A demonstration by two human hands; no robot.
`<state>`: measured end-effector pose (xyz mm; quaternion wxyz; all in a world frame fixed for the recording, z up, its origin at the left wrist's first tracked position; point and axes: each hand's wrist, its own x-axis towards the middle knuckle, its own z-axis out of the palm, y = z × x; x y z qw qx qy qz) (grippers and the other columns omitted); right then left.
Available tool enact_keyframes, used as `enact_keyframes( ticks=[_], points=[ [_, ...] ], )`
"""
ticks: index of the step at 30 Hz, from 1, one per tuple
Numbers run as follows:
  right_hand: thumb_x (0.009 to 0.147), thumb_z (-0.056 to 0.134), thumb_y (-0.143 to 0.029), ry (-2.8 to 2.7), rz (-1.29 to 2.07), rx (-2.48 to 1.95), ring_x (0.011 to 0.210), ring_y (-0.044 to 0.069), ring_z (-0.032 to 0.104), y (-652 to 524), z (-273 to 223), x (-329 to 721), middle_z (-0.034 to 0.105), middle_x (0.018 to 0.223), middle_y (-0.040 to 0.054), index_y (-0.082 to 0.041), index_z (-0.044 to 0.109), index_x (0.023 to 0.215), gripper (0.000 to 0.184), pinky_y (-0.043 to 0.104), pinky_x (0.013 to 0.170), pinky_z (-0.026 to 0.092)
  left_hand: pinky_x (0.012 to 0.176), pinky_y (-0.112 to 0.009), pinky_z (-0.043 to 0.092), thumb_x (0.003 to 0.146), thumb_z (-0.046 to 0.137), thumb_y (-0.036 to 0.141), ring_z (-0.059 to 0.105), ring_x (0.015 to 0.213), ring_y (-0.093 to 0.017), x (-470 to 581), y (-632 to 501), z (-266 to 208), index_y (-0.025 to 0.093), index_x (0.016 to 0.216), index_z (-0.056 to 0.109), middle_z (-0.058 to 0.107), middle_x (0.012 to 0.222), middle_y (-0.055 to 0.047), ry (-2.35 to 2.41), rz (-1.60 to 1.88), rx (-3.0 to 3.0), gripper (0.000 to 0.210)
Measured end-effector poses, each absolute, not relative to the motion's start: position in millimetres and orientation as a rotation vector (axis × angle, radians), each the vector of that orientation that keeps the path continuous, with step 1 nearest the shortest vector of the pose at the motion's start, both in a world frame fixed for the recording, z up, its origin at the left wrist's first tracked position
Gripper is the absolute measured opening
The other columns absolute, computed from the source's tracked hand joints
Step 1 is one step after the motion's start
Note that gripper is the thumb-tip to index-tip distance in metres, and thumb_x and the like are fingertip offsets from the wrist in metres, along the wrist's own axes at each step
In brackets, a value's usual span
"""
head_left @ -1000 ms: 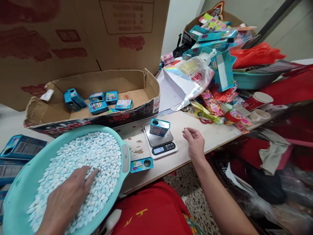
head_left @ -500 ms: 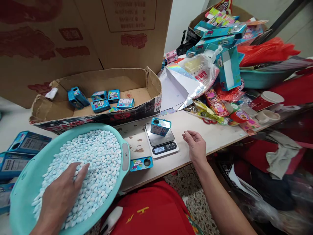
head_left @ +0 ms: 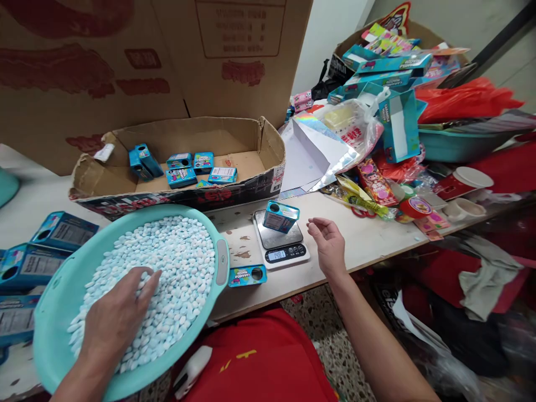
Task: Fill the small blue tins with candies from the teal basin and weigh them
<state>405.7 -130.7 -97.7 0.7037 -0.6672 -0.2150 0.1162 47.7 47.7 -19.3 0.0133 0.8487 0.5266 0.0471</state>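
My left hand is in a turquoise basin of pale blue and white candies. Its thumb and fingers curl round a few candies, partly hidden by the hand. My right hand, fingers loosely bent and apart, hovers empty just right of a digital kitchen scale with a lit display. On the scale's plate a small blue candy box stands, a round hole in its top. Another blue box lies in front of the scale, beside the basin.
Behind the basin, a low cardboard tray holds several blue boxes. More blue boxes stand at the left. Packaging, a plastic bag, cups and sweets crowd the right side. The table's front edge runs below the scale.
My right hand has come slightly closer to the scale. My left hand stays among the candies, its fingers shifted a little. The whole view has moved slightly.
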Motion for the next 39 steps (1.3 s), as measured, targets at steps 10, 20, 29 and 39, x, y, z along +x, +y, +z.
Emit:
enact_keyframes(
  ticks=[10, 20, 29, 39],
  points=[
    [0.065, 0.077, -0.043, -0.742, 0.366, -1.542, 0.077, 0.020, 0.061, -72, -50, 387, 0.067, 0.084, 0.0040, -0.018, 0.063, 0.092, 0.040, 0.038, 0.076, 0.051, 0.036, -0.016, 0.023, 0.069, 0.069, 0.041, 0.036, 0.041, -0.006, 41, 65, -3, 0.019, 0.081, 0.053, 0.048, 0.059, 0.005, 1.244, 0.763, 0.996, 0.029],
    [0.072, 0.076, -0.035, -1.400, 0.592, -1.308, 0.086, 0.021, 0.060, -20, 21, 249, 0.066, 0.095, 0.0025, -0.023, 0.062, 0.101, 0.034, 0.033, 0.079, 0.047, 0.033, -0.015, 0.022, 0.081, 0.062, 0.040, 0.029, 0.034, -0.003, 87, 54, 64, 0.018, 0.059, 0.034, 0.030, 0.045, 0.009, 0.710, 1.228, 0.626, 0.041],
    [0.074, 0.073, -0.035, -1.544, 0.551, -1.332, 0.084, 0.022, 0.058, -5, 12, 217, 0.065, 0.092, 0.0028, -0.023, 0.064, 0.097, 0.028, 0.033, 0.076, 0.045, 0.047, -0.020, 0.035, 0.077, 0.064, 0.046, 0.044, 0.047, -0.006, 102, 63, 66, 0.017, 0.056, 0.040, 0.039, 0.050, 0.005, 0.804, 1.441, 0.933, 0.044],
    [0.071, 0.077, -0.035, -1.355, 0.673, -1.304, 0.083, 0.018, 0.060, -14, 14, 237, 0.065, 0.092, 0.0006, -0.021, 0.063, 0.099, 0.034, 0.029, 0.076, 0.047, 0.042, -0.019, 0.027, 0.082, 0.052, 0.055, 0.034, 0.044, -0.007, 89, 70, 63, 0.019, 0.064, 0.041, 0.036, 0.054, 0.005, 0.945, 1.363, 1.144, 0.041]
  ],
)
